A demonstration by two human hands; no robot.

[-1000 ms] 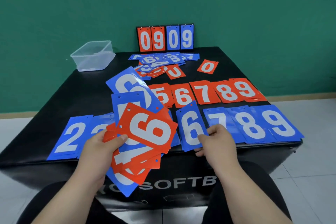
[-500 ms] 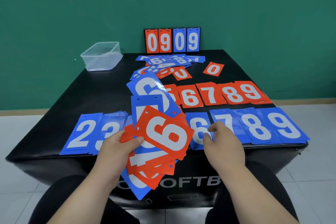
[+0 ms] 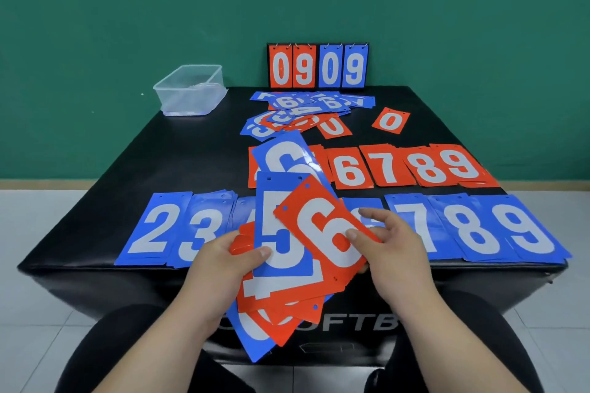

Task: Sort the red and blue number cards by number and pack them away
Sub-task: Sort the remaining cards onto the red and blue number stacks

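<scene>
Your left hand grips a loose fan of mixed cards over the near edge of the table, thumb pressed on the blue 5. Your right hand holds the red 6 on top, thumb on its face. Pull carelessly and the slick fan may spill to the floor. Beyond lie the blue row, then the red 6 pile: drop short and colours mix. Farther off wait the unsorted heap and the clear box.
</scene>
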